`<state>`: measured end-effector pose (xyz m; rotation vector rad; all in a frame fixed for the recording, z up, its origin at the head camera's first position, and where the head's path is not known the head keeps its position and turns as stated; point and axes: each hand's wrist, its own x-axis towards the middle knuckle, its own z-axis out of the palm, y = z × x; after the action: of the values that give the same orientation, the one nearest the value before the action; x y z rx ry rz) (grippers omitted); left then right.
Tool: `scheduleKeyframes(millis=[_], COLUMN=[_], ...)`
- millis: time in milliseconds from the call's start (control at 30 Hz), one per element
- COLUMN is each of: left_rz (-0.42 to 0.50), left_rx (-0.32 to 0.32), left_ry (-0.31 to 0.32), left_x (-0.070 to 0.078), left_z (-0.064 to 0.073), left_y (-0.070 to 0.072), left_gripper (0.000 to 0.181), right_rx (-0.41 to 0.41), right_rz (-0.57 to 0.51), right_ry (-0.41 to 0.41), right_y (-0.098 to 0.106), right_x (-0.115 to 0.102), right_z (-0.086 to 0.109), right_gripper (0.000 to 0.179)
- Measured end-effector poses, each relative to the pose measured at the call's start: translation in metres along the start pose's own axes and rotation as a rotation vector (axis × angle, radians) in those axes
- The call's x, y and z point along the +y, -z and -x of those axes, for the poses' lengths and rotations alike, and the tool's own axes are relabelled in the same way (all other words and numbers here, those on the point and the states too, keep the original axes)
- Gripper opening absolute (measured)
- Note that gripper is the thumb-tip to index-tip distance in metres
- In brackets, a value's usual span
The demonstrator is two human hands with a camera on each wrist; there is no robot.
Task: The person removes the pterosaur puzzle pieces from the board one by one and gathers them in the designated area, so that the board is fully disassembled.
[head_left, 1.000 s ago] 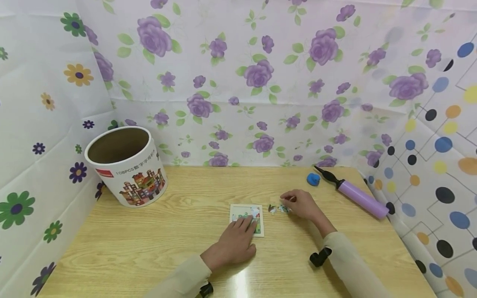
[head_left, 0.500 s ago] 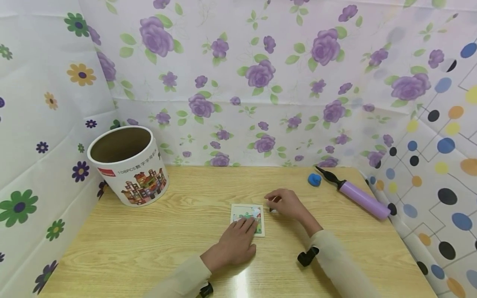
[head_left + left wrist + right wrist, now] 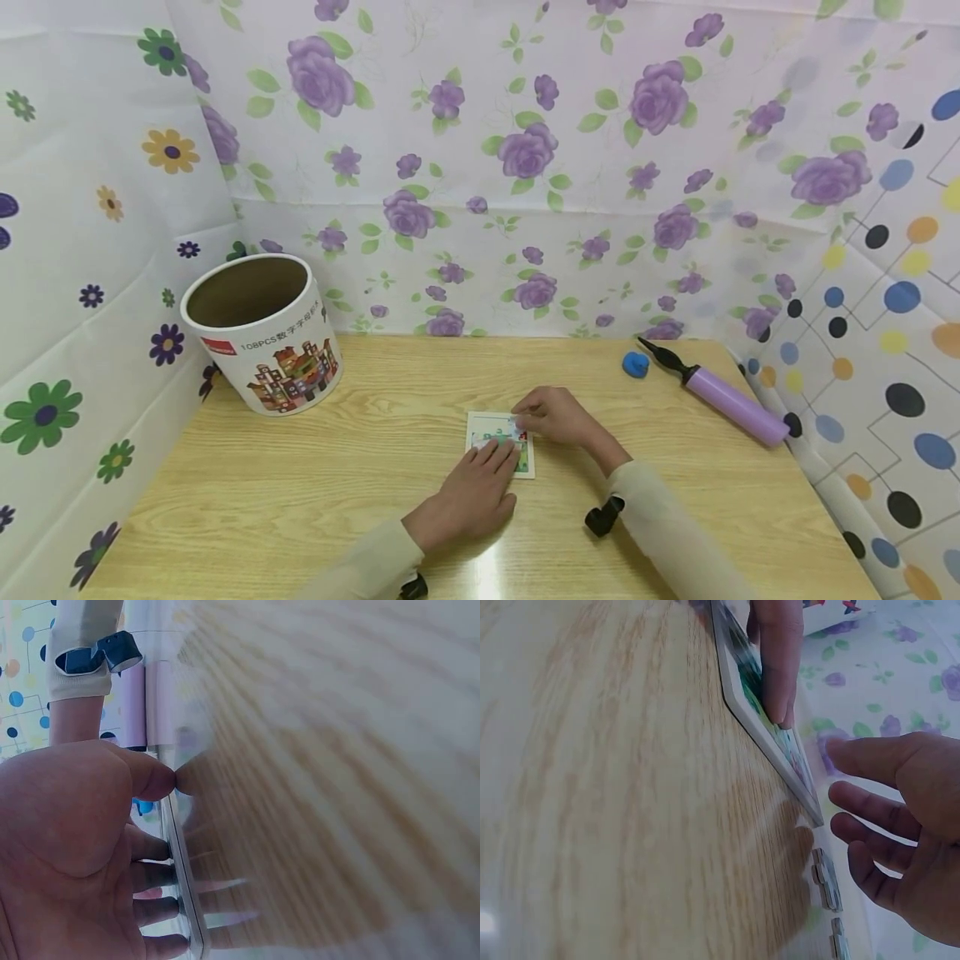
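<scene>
A small white-framed jigsaw puzzle (image 3: 480, 417) lies on the table with colourful pieces inside it. My left hand (image 3: 476, 493) rests flat on its lower part, fingers extended across the picture. At the puzzle's upper right corner hovers or touches my right hand (image 3: 557, 415); contact is unclear. In the right wrist view, the thumb and fingers of this hand (image 3: 907, 817) are loosely bent and apart, with nothing seen between them. Two loose puzzle pieces (image 3: 826, 879) lie below that hand on the table, beside the frame; the hand hides them in the head view.
A large white bucket (image 3: 292, 354) with a printed block picture stands at the back left of the wooden table (image 3: 300, 483). Toward the back right lie a small blue object (image 3: 636, 364) and a purple hand pump (image 3: 731, 402). Patterned cloth surrounds the table.
My right hand has moved left from the loose pieces to the puzzle's upper right corner. The left hand has stayed on the puzzle. The head view has shifted slightly.
</scene>
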<state>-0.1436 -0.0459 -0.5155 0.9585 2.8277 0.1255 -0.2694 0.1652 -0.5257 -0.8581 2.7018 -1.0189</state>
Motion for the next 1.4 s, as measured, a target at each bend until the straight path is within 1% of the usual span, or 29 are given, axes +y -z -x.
scheduleKeyframes(millis=[133, 267, 367, 533, 733, 867, 1033, 1133, 1300, 1400], left_rz=[0.021, 0.022, 0.019, 0.019, 0.009, -0.005, -0.016, -0.004, 0.027, 0.03], left_rx=[0.004, 0.004, 0.011, 0.033, 0.045, 0.036, 0.031, 0.027, 0.016, 0.016], left_ry=[-0.01, -0.019, -0.026, -0.036, -0.045, -0.039, -0.033, -0.035, -0.033, -0.033], left_x=[-0.001, -0.0015, -0.0016, -0.0017, -0.0025, -0.0026, -0.0029, -0.0032, -0.0034, -0.0038], left_z=[0.0004, 0.0007, 0.0009, 0.0021, 0.0019, 0.0015, 0.0005, 0.0005, 0.0006, 0.0005], left_y=[-0.0005, 0.0001, 0.0009, 0.0029, 0.0027, 0.0024, 0.0017, 0.0015, 0.0004, -0.0007], left_gripper=[0.059, 0.06, 0.06, 0.058, 0.058, 0.059, 0.059, 0.059, 0.06, 0.06], right_rx=[-0.036, -0.062, -0.074, -0.087, -0.094, -0.111, -0.118, -0.116, -0.103, -0.093], right_rz=[0.027, 0.057, 0.056, 0.071, 0.12, 0.137, 0.151, 0.148, 0.149, 0.147], right_ry=[0.041, 0.044, 0.043, 0.063, 0.129, 0.13, 0.154, 0.147, 0.097, 0.086], right_y=[-0.0008, -0.0012, -0.0011, -0.0018, -0.003, -0.0028, -0.0021, -0.0032, -0.0071, -0.0083], right_x=[-0.0043, -0.0066, -0.007, -0.0056, -0.0042, -0.0062, -0.0084, -0.0085, -0.0077, -0.0082], right_z=[-0.0023, -0.0038, -0.0046, -0.0061, -0.0081, -0.0086, -0.0086, -0.0088, -0.0091, -0.0087], right_gripper=[0.018, 0.016, 0.015, 0.013, 0.01, 0.01, 0.01, 0.01, 0.008, 0.008])
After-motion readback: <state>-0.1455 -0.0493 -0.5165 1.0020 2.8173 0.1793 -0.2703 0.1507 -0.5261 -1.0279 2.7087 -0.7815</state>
